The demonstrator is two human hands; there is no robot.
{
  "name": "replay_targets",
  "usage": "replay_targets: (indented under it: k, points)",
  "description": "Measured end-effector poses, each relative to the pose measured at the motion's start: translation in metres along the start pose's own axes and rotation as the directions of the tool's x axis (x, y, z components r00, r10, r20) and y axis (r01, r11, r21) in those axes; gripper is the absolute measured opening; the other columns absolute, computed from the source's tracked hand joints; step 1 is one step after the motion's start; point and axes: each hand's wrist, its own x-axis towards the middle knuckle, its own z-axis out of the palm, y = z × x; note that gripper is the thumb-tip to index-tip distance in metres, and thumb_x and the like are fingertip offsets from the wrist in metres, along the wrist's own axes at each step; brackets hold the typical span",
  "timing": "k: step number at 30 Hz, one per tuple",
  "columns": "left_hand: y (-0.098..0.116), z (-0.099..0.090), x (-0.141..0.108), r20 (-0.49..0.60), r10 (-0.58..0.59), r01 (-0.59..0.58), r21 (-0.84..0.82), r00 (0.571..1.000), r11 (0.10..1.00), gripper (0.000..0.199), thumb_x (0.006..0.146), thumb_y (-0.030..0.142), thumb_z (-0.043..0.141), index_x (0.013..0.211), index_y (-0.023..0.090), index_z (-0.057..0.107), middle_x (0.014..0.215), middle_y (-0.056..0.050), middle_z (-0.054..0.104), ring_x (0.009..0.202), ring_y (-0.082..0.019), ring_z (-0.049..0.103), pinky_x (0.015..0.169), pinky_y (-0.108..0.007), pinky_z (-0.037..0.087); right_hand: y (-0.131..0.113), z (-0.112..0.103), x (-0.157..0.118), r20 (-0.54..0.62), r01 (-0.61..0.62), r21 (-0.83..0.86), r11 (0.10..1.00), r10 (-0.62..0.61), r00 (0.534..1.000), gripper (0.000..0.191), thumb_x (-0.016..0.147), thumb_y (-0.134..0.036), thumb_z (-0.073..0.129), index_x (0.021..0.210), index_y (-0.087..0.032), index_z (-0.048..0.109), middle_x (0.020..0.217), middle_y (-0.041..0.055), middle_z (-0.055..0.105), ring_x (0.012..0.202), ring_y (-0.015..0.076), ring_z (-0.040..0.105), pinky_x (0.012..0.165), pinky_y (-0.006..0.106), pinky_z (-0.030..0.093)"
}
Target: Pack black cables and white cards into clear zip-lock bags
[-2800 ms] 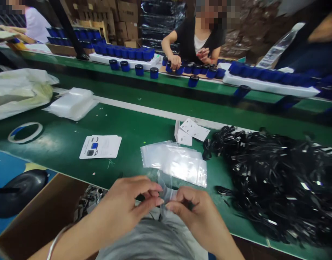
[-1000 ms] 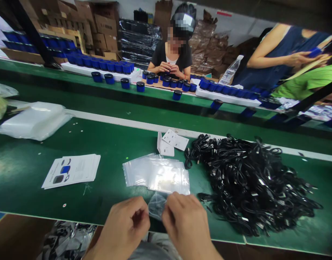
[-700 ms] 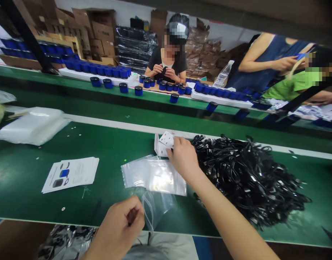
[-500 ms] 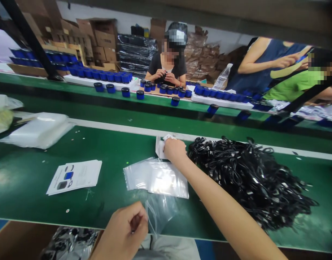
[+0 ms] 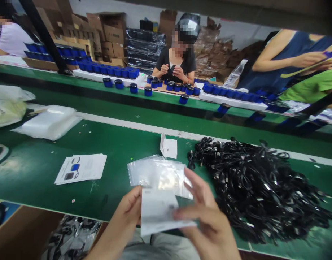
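My left hand (image 5: 129,207) grips the left edge of a white folded leaflet (image 5: 157,209), with the thumb near its upper corner. At the leaflet's right side is my right hand (image 5: 206,216), blurred: a finger lies over the paper, the thumb is beneath its lower corner, and the upper fingers are spread. The clear bag seen earlier by my left hand is not distinguishable behind the paper. Just beyond the hands lie clear zip bags (image 5: 157,171) in an overlapping pile. Behind them stands a small bunch of folded leaflets (image 5: 170,147).
A heap of black cables (image 5: 258,187) covers the right side. Printed sheets (image 5: 82,168) and a plastic-wrapped pack (image 5: 49,121) lie left. Blue-black jars (image 5: 133,87) line the far ledge, where co-workers sit. A carton (image 5: 27,227) with bagged items is below the table edge.
My right hand has come back from the folded leaflets toward my left hand. A leaflet is now between both hands, above where the clear bag was. The view has shifted slightly.
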Motion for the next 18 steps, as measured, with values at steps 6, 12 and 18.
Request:
replay_targets:
  k: [6, 12, 18]
  points:
    - [0.001, 0.007, -0.002, -0.096, 0.049, -0.049, -0.001, 0.994, 0.999, 0.033, 0.08, 0.049, 0.056, 0.068, 0.02, 0.048, 0.057, 0.008, 0.053, 0.054, -0.009, 0.051, 0.052, -0.018, 0.044, 0.017, 0.03, -0.042, 0.061, -0.38, 0.319, 0.868, 0.381, 0.922, 0.026, 0.08, -0.04, 0.065, 0.066, -0.018, 0.062, 0.108, 0.0158, 0.066, 0.114, 0.0278, 0.056, 0.088, 0.038, 0.05]
    - [0.002, 0.006, -0.006, -0.124, 0.241, -0.201, 0.27, 0.963, 0.942, 0.027, 0.084, 0.039, 0.051, 0.064, 0.02, 0.049, 0.054, 0.005, 0.059, 0.051, -0.012, 0.057, 0.052, -0.022, 0.049, 0.011, 0.027, -0.035, -0.037, -0.465, 0.43, 0.774, 0.53, 0.847, 0.024, 0.08, -0.04, 0.067, 0.084, -0.021, 0.052, 0.068, 0.0016, 0.069, 0.06, 0.0161, 0.067, 0.051, 0.022, 0.052]
    - [0.003, 0.009, -0.01, -0.132, 0.364, -0.26, 0.485, 0.922, 0.835, 0.026, 0.083, 0.033, 0.052, 0.06, 0.021, 0.049, 0.049, 0.004, 0.06, 0.049, -0.012, 0.058, 0.05, -0.02, 0.046, 0.001, 0.023, -0.057, -0.303, -0.093, -0.075, 0.993, 0.066, 0.951, 0.014, 0.085, -0.026, 0.061, 0.099, -0.027, 0.064, 0.083, 0.0062, 0.072, 0.071, 0.0227, 0.07, 0.06, 0.03, 0.058]
